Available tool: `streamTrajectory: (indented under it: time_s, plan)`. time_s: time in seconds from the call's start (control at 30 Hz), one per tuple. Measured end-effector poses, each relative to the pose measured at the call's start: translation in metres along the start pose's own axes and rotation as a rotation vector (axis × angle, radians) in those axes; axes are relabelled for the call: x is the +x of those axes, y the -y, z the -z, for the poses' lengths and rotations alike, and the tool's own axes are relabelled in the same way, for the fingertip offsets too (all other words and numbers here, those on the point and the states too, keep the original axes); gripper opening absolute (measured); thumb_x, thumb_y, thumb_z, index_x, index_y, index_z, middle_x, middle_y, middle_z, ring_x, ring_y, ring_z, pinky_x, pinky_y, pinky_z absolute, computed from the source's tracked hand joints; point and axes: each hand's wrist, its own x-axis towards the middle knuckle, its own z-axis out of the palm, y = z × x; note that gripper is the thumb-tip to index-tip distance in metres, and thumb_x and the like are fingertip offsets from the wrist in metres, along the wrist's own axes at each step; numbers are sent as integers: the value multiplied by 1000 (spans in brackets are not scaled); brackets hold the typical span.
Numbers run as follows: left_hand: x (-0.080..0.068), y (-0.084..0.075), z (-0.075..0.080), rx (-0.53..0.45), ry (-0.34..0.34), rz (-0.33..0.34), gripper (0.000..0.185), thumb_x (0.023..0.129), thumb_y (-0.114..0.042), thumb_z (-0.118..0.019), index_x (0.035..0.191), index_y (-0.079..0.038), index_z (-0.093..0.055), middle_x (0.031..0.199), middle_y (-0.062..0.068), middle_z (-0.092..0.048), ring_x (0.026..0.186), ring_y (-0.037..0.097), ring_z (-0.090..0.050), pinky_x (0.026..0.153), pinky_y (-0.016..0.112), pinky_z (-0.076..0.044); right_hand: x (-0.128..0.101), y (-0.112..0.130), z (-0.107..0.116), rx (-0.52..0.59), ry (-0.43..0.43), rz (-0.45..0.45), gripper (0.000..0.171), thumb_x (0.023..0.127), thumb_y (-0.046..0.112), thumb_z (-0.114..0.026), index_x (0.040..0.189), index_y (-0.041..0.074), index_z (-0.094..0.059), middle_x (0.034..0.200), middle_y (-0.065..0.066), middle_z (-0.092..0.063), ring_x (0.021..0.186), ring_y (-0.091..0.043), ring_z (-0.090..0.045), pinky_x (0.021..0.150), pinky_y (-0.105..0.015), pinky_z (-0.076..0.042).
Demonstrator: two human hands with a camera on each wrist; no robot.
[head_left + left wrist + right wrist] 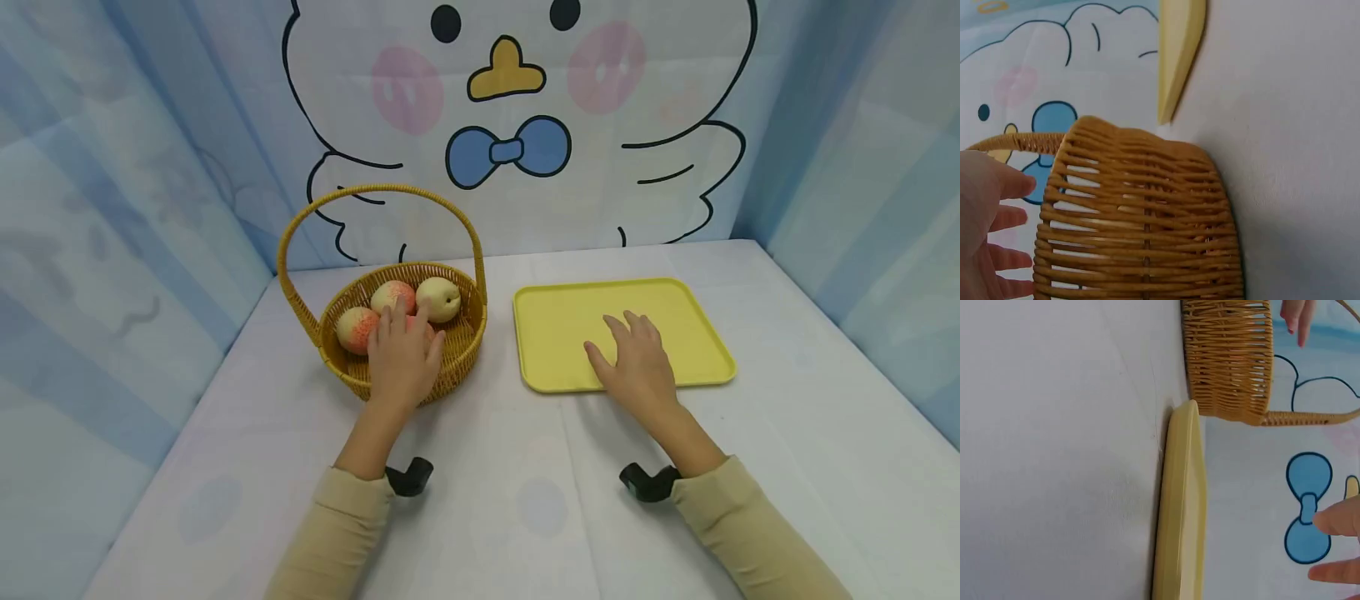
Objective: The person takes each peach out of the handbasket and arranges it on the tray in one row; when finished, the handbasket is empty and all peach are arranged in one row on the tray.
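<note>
A woven yellow basket (459, 354) with a tall handle stands at the table's left and holds three peaches: one at the left (354, 328), one at the back (393, 293), one paler at the right (439, 298). My left hand (402, 354) reaches over the basket's near rim, its straight fingers lying over the peaches; something reddish shows under them. In the left wrist view my left hand (991, 219) is spread beside the basket wall (1141, 219). My right hand (636, 360) rests flat and open on the yellow tray (558, 312), holding nothing.
The tray (1182, 506) lies just right of the basket (1229, 356) with a narrow gap of white tablecloth between them. A cartoon bird backdrop stands behind, and blue curtain walls close in both sides. Black wrist mounts (408, 477) sit under both sleeves.
</note>
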Motion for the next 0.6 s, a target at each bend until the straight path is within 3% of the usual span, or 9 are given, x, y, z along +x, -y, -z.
streamTrajectory:
  time_s: [0.13, 0.23, 0.37, 0.6]
  plan:
    - [5, 13, 5, -82, -21, 20, 42, 93, -23, -53, 131, -5, -50, 138, 20, -38, 125, 39, -33, 98, 55, -30, -1, -11, 5, 68, -131, 27, 37, 85, 15, -63, 113, -8, -57, 117, -29, -50, 110, -45, -43, 90, -55, -36]
    - [8, 21, 7, -134, -12, 38, 43, 92, -21, -55, 131, -4, -49, 138, 20, -39, 124, 39, -36, 96, 55, -33, -2, -21, 11, 99, -182, 14, 32, 85, 11, -64, 110, -8, -59, 112, -27, -53, 106, -44, -46, 88, -54, -38]
    - [15, 32, 9, -198, 38, 69, 43, 92, -20, -53, 132, -3, -48, 138, 22, -37, 124, 40, -35, 97, 53, -33, -2, -36, 19, 145, -196, -54, 30, 87, 12, -61, 110, -8, -60, 110, -26, -55, 104, -43, -49, 85, -53, -39]
    - [27, 44, 12, -341, 165, 102, 43, 92, -20, -53, 131, -2, -48, 130, 18, -48, 120, 34, -41, 97, 48, -35, -6, -69, 32, 222, -231, -207, 30, 90, 13, -56, 110, -9, -61, 107, -28, -56, 96, -42, -54, 78, -51, -45]
